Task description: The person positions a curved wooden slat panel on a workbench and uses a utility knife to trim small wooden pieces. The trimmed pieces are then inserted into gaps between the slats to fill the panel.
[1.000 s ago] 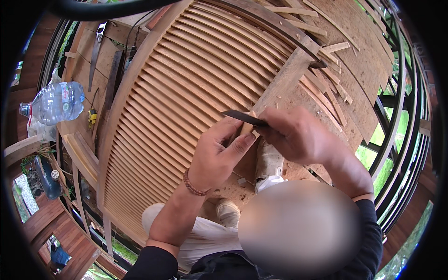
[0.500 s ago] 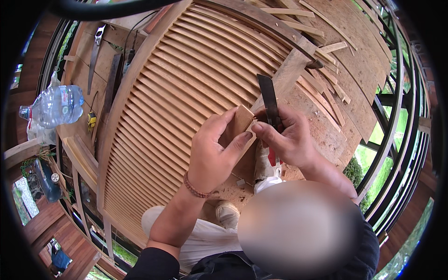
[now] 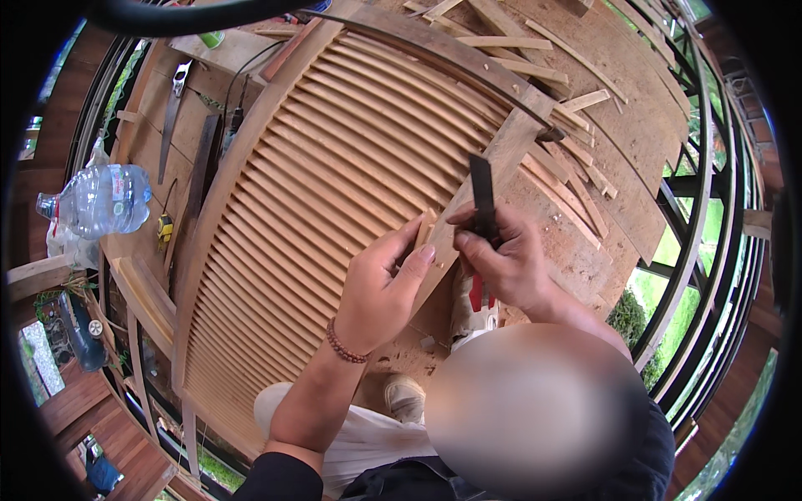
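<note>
My left hand (image 3: 380,280) is closed on a small light wood block (image 3: 427,227), pinched between thumb and fingers, so only part of the block shows. To its right, my right hand (image 3: 505,250) is wrapped round a hand tool with a flat black blade (image 3: 482,188); a red part shows below the fist. Its exact kind I cannot make out. The blade points up and away from me, apart from the block. Both hands are above the near right edge of a large slatted wooden panel (image 3: 351,159) with a frame round it.
Loose wood strips (image 3: 576,179) are scattered on the worktop at the right. At the left are a clear plastic jug (image 3: 109,200), a handsaw (image 3: 173,117) and a yellow tape measure (image 3: 164,230). Beyond the worktop runs a dark metal railing (image 3: 710,209). A clamp-like piece (image 3: 550,134) is at the panel's far right corner.
The block has turned in my left hand and shows a narrower side. My right hand has drawn slightly away from it, and the blade has come nearer and stands more upright.
</note>
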`<state>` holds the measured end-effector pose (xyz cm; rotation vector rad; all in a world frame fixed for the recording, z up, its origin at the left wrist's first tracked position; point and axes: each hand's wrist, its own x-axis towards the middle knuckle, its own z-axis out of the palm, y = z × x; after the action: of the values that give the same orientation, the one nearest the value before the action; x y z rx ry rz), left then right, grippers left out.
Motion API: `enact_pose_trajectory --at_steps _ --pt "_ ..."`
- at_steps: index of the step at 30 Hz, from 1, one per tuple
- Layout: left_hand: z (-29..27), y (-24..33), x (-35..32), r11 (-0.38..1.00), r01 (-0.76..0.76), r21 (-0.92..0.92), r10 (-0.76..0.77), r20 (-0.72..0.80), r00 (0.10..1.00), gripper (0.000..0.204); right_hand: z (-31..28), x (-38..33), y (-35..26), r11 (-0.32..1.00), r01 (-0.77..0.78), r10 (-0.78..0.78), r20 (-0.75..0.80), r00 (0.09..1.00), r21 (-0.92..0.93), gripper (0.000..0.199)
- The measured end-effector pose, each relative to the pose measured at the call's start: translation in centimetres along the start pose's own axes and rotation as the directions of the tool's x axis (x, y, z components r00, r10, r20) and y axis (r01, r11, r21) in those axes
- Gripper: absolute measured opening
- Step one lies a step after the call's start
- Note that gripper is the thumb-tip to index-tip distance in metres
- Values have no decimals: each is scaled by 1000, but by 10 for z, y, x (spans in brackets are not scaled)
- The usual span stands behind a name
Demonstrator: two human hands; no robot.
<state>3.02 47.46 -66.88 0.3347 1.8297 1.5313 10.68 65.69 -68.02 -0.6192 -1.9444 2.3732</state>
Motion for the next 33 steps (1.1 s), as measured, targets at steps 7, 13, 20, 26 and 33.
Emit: enact_pose_trajectory --at_steps 7,13,20,26,33 --pt "8 -7 0 982 115 -153 -86 184 979 29 -11 8 -24 991 -45 69 204 977 -124 17" --pt "19 -10 -2 921 134 -366 -59 210 976 21 -29 19 -13 994 66 -28 386 922 -87 13" --pt "21 8 -2 939 125 -319 -48 238 970 16 -25 -1 -17 970 187 -138 282 949 -156 19" --pt "11 9 -10 930 128 -344 -81 147 986 16 -4 -27 -67 997 -77 80 144 986 -24 20" --pt "13 12 -18 883 103 -458 -31 162 986 33 6 -40 -50 988 -80 97 125 987 -132 21"
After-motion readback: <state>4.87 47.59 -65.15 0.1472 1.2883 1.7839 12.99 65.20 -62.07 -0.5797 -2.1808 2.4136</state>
